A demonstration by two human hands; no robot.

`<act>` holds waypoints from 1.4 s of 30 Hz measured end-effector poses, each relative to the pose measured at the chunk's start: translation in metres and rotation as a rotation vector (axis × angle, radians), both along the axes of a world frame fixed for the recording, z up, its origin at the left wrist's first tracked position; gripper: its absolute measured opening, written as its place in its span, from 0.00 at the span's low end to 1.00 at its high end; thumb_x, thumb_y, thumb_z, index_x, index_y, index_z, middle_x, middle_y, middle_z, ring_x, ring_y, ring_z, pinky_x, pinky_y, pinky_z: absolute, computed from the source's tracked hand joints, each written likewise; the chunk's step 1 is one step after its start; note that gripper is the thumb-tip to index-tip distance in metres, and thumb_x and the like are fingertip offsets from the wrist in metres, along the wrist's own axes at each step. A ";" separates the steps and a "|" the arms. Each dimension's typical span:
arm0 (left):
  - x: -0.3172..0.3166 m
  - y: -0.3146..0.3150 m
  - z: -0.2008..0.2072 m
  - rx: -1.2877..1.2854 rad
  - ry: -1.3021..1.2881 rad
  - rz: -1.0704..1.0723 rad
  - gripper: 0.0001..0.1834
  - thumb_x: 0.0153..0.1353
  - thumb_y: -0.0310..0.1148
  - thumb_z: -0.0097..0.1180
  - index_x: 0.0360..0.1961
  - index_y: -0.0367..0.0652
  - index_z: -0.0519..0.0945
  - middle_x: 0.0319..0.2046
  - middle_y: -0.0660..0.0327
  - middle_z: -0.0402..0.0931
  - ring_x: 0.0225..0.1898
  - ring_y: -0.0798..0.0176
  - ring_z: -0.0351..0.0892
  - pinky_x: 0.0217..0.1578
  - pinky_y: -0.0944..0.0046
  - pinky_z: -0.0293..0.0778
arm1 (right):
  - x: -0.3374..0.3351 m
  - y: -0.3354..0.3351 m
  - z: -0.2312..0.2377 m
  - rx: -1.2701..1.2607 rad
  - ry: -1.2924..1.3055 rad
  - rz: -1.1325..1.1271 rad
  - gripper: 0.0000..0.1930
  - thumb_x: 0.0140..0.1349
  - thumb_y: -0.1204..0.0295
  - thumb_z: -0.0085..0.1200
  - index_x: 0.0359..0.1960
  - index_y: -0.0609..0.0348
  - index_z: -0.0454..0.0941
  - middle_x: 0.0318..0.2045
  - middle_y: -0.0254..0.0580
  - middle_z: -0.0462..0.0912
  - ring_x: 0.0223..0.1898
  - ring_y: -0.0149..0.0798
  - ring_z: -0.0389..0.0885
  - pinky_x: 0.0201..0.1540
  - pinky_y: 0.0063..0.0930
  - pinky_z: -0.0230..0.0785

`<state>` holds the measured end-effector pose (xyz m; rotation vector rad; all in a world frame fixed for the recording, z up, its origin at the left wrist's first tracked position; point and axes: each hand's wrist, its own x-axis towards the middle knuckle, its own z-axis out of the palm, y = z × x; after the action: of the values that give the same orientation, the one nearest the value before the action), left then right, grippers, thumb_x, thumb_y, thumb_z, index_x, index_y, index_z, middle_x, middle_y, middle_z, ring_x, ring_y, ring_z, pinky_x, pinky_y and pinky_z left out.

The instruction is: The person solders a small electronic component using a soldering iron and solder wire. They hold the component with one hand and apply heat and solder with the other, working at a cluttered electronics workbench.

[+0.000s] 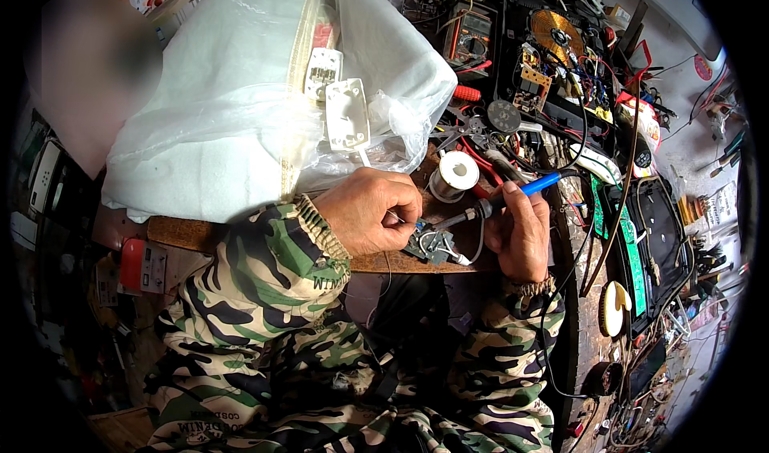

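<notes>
My right hand (pixel 521 233) grips a soldering iron (pixel 541 184) with a blue handle and a dark front grip. The iron points left and down, its tip at a small circuit board (pixel 431 246) by the table's front edge. On the board's left, my left hand (pixel 370 211) is closed in a pinch, fingertips close to the iron's tip. A thin strand of solder wire (pixel 390 270) hangs below these fingers; the pinched part is mostly hidden. A white cable curves from the board toward my right hand. Just behind the iron stands a spool of solder (pixel 457 171).
A large pale plastic-covered bundle (pixel 216 108) fills the back left, with an opened white plastic casing (pixel 347 115) on it. Farther back lie a multimeter (pixel 469 35) and a copper coil (pixel 556 33). Tangled cables, green circuit strips (pixel 626 245) and a brush (pixel 613 309) crowd the right.
</notes>
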<state>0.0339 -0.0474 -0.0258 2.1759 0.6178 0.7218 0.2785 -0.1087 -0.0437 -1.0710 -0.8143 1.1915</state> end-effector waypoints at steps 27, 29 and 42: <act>0.001 0.000 0.002 0.001 0.016 0.006 0.06 0.49 0.20 0.63 0.24 0.36 0.77 0.27 0.61 0.79 0.23 0.68 0.78 0.24 0.67 0.75 | 0.000 0.000 -0.001 -0.002 0.006 -0.019 0.12 0.70 0.62 0.52 0.35 0.58 0.74 0.21 0.34 0.75 0.12 0.26 0.67 0.12 0.19 0.50; 0.000 -0.001 0.003 0.006 0.016 0.014 0.06 0.49 0.21 0.64 0.24 0.36 0.77 0.27 0.61 0.79 0.23 0.68 0.78 0.24 0.67 0.75 | -0.002 0.000 0.002 -0.016 0.026 -0.044 0.12 0.70 0.62 0.52 0.34 0.59 0.75 0.19 0.33 0.73 0.11 0.26 0.65 0.12 0.20 0.50; -0.001 -0.001 0.006 -0.001 0.033 0.008 0.06 0.50 0.21 0.64 0.25 0.36 0.77 0.28 0.61 0.80 0.23 0.69 0.77 0.24 0.68 0.75 | -0.007 -0.002 0.008 0.025 0.082 -0.083 0.15 0.69 0.61 0.51 0.32 0.60 0.77 0.11 0.33 0.68 0.08 0.27 0.59 0.11 0.21 0.48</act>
<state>0.0327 -0.0487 -0.0202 2.1894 0.6441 0.6916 0.2719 -0.1107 -0.0360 -1.0187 -0.7129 1.1449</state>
